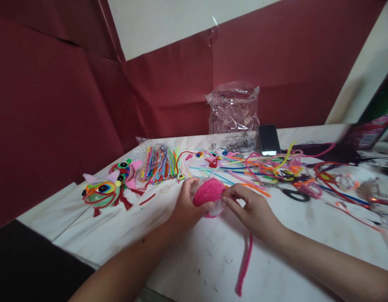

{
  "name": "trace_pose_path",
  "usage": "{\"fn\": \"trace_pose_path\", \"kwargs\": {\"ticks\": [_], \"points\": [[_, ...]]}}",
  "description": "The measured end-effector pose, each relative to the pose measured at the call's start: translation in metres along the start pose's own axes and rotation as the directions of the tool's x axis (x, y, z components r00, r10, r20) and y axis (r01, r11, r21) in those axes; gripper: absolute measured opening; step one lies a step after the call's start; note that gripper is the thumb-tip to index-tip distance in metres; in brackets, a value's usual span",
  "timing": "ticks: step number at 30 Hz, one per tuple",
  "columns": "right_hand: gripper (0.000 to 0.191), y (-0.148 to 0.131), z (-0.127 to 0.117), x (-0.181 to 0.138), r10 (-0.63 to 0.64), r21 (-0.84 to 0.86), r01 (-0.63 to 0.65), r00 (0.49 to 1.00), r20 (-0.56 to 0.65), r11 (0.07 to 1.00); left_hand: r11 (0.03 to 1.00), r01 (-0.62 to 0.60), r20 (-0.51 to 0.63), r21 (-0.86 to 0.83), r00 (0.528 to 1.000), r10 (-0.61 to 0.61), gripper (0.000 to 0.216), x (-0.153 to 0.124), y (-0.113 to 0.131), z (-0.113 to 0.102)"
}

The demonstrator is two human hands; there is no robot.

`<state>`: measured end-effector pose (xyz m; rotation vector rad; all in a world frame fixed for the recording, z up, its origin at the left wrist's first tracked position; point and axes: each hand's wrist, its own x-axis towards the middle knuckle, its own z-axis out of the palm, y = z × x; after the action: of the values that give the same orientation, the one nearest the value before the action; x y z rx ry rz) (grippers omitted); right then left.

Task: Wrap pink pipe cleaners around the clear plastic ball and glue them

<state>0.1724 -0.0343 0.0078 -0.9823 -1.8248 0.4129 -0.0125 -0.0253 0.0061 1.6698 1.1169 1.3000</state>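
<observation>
A rounded, see-through plastic form (219,208) is partly covered by rows of pink pipe cleaner (209,191). My left hand (188,205) grips it from the left, thumb across the front. With thumb and fingertips pinched together, my right hand (249,205) holds the pipe cleaner at the form's right side. A loose pink tail (245,268) hangs below my right hand. Its path behind the fingers is hidden. To the left stand two colourful animal-like figures, one with a green and yellow face (102,197) and one mostly red and pink (128,173).
Bundled pipe cleaners (161,165) lie in a plastic bag behind my left hand. Loose pipe cleaners (260,167) and black-handled scissors (294,194) spread to the right. Farther back are a clear bag (233,109) and a dark phone-like device (268,139). A red wall covering (169,88) rises behind the table.
</observation>
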Motion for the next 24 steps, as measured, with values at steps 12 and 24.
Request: {"fn": "trace_pose_path", "kwargs": {"ticks": [12,24], "points": [[0.013,-0.0007,0.0006,0.0008,0.088,0.013,-0.088,0.995,0.046,0.996,0.997,-0.002,0.015,0.081,1.0,0.0,0.064,0.0001,0.003,0.0005],[0.014,0.0013,0.0019,0.0012,0.115,0.043,-0.118,0.991,0.063,0.992,1.0,0.02,0.079,0.023,0.997,-0.022,0.05,0.0027,-0.0007,-0.0027]]}}
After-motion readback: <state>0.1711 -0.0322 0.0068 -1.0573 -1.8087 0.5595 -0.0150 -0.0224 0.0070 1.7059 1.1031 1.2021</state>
